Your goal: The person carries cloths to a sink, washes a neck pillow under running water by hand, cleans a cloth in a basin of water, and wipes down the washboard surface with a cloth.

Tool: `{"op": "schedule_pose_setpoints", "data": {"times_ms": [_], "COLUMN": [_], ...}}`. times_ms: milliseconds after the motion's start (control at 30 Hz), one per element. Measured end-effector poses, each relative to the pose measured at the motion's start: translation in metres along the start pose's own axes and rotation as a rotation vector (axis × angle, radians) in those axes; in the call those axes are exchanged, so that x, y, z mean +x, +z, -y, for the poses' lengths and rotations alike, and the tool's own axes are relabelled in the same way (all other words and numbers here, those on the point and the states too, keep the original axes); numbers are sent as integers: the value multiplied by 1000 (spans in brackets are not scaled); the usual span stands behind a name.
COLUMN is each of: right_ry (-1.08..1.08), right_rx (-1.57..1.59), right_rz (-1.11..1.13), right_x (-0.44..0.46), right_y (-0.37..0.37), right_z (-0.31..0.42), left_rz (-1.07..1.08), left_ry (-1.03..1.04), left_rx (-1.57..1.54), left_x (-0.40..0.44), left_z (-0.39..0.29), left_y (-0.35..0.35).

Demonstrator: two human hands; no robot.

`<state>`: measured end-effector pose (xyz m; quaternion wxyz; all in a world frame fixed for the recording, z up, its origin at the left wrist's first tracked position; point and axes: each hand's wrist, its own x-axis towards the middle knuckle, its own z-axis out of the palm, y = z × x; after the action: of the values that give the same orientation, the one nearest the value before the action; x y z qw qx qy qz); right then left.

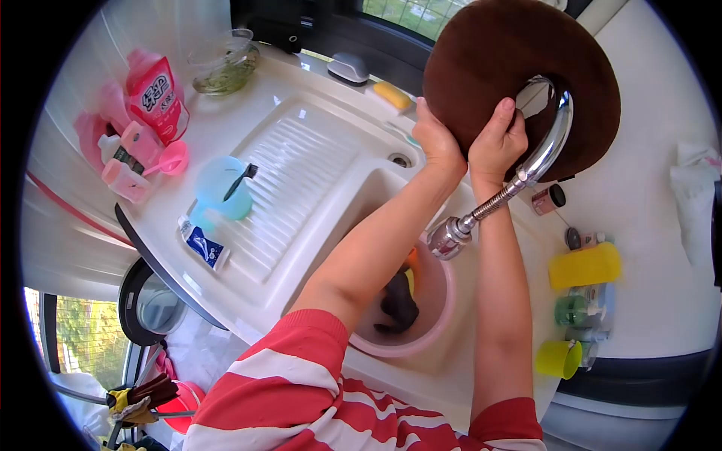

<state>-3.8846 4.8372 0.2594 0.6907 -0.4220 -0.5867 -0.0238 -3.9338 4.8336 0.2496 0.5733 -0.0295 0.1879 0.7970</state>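
Both my hands hold up a dark brown, plush, ring-like cushion (pixel 481 60), which looks like a neck pillow, behind the faucet at the back of the sink. My left hand (pixel 438 139) grips its lower left edge, thumb up along the side. My right hand (pixel 496 143) grips the lower middle, its fingers partly hidden by the cushion and faucet. The curved chrome faucet (pixel 558 128) passes in front of the cushion's opening. Below my forearms, a pink basin (pixel 444 316) stands in the sink with a dark wet-looking item (pixel 398 304) inside.
A ribbed washboard (pixel 286 165) lies left of the sink. On it stand a blue cup (pixel 218 188) with a brush (pixel 241 182) and a toothpaste tube (pixel 203 244). Pink detergent bottles (pixel 158 98) are at far left. A yellow container (pixel 585 265) and bottles line the right edge.
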Motion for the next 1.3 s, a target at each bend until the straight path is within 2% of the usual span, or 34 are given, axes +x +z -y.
{"op": "schedule_pose_setpoints", "data": {"times_ms": [367, 500, 567, 633, 700, 733, 767, 800, 833, 867, 900, 933, 967, 1033, 1100, 1133, 1200, 1300], "right_ry": [-28, -24, -104, -111, 24, 93, 159, 492, 476, 564, 652, 690, 726, 535, 548, 548, 705, 756], "right_rx": [49, 44, -39, -66, -154, -169, -183, 148, 331, 433, 534, 400, 266, 204, 139, 110, 242, 328], "right_rz": [12, -6, -24, 42, 301, 385, 470, 583, 626, 630, 632, 510, 390, -14, -160, -239, -10, 119], "right_x": [4, 3, 3, 2, 5, 3, -1, -5, -5, -3, 2, 9, 16, 42, 63, 75, 81, 82], "right_y": [1, 2, 3, -4, -24, -36, -45, -63, -78, -95, -111, -126, -140, -168, -162, -158, -149, -130], "right_z": [6, 9, 5, 4, 5, -5, -14, 8, 6, 9, 13, 20, 21, -13, -24, -29, -48, -53], "left_rz": [130, 178, 246, 286, 344, 322, 301, 277, 253, 348, 418, 388, 383, 492, 634, 738, 951, 910], "left_ry": [-66, -72, -80, -112, -116, -241, -276, -309, -341, -419, -449, -327, -255, -122, -84, -133, -236, 26], "left_rx": [-169, -163, -143, -36, 50, 110, 226, 342, 458, 554, 595, 743, 750, 822, 858, 829, 768, 818], "left_x": [21, 22, 31, 26, 25, 30, 33, 27, 25, 51, 67, 67, 72, 80, 65, 55, 34, 31], "left_z": [17, 15, 21, 11, 0, -6, -9, -23, -36, -44, -60, -74, -87, -103, -105, -103, -98, -94], "left_y": [-7, -5, -10, -12, -16, -18, -21, -19, -21, -39, -40, -27, -18, 10, 44, 56, 74, 79]}}
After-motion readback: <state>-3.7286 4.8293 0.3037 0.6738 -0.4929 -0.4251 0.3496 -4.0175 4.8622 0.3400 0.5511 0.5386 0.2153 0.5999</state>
